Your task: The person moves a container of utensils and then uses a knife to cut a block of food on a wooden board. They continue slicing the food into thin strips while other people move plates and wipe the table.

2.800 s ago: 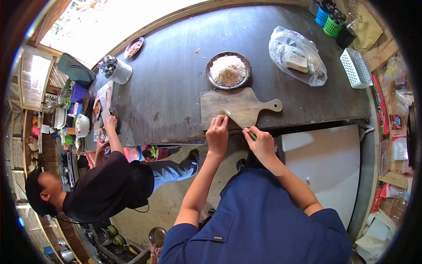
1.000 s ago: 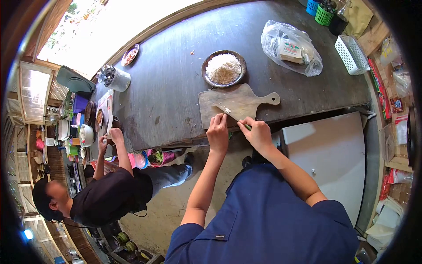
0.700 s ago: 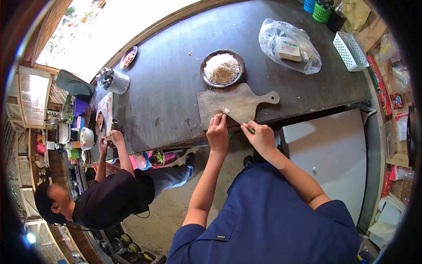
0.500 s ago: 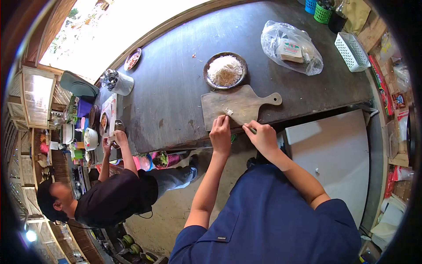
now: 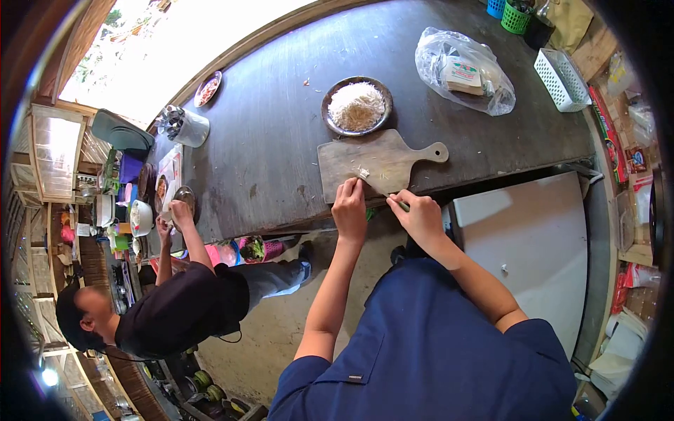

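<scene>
My right hand [image 5: 420, 216] is closed around the green handle [image 5: 403, 206] of a knife [image 5: 378, 188], whose thin blade slants up and left over the wooden cutting board [image 5: 400, 151]. My left hand [image 5: 349, 212] has its fingers drawn together at the board's near edge, close to the blade tip. What those fingers hold is hidden. Just beyond them lie small white shredded bits [image 5: 363, 172], with a few shreds scattered on the wood. Touching the board's far edge is a round dark-rimmed dish [image 5: 327, 112] heaped with white shreds [image 5: 359, 105].
A plastic bag [image 5: 428, 59] with packets and a white basket [image 5: 562, 81] lie to the right on the dark table [image 5: 267, 140]. At left stand a utensil bucket [image 5: 194, 130] and a small plate [image 5: 208, 89]. Another person [image 5: 179, 309] works there. A white cabinet-like surface [image 5: 526, 245] is below right.
The view has shifted slightly, so the board and dish sit a little higher and further left. Both hands keep nearly the same places. The other person's hands have moved slightly left.
</scene>
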{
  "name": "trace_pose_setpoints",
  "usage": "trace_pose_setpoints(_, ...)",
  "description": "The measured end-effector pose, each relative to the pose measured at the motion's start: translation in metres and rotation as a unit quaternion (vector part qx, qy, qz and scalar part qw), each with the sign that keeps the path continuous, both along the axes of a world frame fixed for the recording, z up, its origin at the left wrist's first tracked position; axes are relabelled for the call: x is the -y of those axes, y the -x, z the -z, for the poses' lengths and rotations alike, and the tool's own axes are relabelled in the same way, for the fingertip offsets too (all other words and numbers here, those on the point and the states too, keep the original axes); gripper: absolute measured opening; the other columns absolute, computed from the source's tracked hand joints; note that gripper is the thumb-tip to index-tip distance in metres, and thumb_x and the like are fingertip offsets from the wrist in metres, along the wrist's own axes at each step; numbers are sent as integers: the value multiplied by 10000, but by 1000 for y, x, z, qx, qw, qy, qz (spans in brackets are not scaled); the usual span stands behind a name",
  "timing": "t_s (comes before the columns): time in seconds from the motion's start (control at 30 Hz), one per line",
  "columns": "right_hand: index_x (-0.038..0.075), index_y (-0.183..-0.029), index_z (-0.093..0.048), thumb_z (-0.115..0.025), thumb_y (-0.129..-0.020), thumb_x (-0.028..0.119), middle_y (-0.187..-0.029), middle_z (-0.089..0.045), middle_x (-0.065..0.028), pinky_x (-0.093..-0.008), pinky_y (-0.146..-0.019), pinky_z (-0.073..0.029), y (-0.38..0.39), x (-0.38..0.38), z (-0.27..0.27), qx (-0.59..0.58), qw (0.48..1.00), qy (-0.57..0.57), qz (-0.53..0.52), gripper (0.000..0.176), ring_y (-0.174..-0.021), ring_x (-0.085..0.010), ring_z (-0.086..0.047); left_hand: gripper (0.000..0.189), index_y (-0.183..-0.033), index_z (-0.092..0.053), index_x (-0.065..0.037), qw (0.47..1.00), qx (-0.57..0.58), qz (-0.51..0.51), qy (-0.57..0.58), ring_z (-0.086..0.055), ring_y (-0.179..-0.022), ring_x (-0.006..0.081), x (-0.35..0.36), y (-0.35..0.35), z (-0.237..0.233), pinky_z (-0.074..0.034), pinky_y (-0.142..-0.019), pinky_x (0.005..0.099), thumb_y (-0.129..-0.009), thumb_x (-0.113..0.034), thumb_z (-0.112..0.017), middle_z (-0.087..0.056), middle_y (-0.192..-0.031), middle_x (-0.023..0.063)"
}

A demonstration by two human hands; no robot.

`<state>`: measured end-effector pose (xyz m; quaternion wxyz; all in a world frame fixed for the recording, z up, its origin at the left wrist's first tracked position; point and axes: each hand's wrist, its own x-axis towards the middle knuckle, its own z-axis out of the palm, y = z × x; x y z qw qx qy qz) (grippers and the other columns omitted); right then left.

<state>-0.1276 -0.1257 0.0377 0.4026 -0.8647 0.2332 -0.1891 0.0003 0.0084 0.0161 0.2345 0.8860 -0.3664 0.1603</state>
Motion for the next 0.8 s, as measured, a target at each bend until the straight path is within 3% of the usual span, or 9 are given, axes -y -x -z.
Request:
trace_pose_setpoints(0.1, 111, -932, -788, -789, -953, 331, -811, -767, -133, -442, -645, -583, -10, 0, 3, -30, 999, 13, 7, 220, -739, -365, -745, 177, -1116, -733, -25, 1000, -6, -1, -6, -689, -1036, 268, 0, 1, -3, -591, -837, 393, -948, -39, -677, -691, -1120, 62)
trace_pose_setpoints(0.3, 111, -948, -788, -787, -953, 325, -833, -774, -126, -437, -646, -588, -9, -1, -1, -15, 1000, 7, 3, 214, -744, -366, -747, 168, -1094, -745, -30, 1000, 8, 4, 26, -700, -1001, 281, 0, -2, 2, -587, -826, 410, -935, -46, -694, -702, -1095, 57)
trace_pose_setpoints(0.4, 122, -955, -766, -748, -977, 350, -778, -742, -183, -483, -641, -592, 3, -1, -1, 1, 1000, -7, 5, 230, -747, -385, -747, 169, -1100, -745, -29, 1000, 4, -3, 23, -700, -1006, 283, 1, 1, 2, -587, -829, 413, -943, -50, -689, -702, -1098, 57)
trace_pose_setpoints(0.6, 129, -940, -761, -752, -976, 341, -734, -728, -173, -476, -643, -592, -23, -3, 4, -6, 1000, 20, 12, 216, -731, -385, -744, 158, -1093, -748, -34, 1000, 0, 4, 18, -701, -1004, 279, -1, -1, 0, -588, -821, 407, -946, -51, -693, -704, -1099, 52)
trace_pose_setpoints(0.8, 144, -956, -773, -751, -975, 352, -756, -740, -173, -475, -648, -595, 5, -2, -7, -21, 1000, -15, 8, 210, -744, -391, -745, 154, -1096, -752, -45, 999, 7, -3, 40, -704, -982, 285, 1, -2, 6, -583, -810, 408, -954, -72, -698, -708, -1086, 54)
